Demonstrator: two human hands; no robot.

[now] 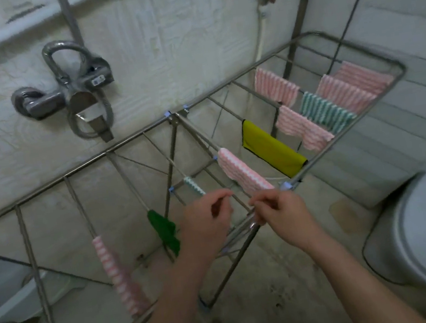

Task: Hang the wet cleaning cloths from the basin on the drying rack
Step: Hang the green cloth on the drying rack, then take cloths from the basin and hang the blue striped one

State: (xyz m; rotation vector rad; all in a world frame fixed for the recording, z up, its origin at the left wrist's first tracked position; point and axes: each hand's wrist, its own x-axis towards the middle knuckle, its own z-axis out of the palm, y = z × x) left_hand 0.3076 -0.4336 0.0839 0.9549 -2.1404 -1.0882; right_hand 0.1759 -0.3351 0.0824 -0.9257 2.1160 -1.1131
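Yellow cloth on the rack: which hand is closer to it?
The right hand. It is below the yellow cloth; the left hand is farther off, down and to its left.

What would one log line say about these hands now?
left hand: curled beside teal-striped cloth | right hand: curled by pink-striped cloth | drying rack: cloths hanging | grip: unclear

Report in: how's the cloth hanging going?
Left hand, right hand curled at the rack's middle rails, grip unclear. Cloths hang across it. Nothing blocking.
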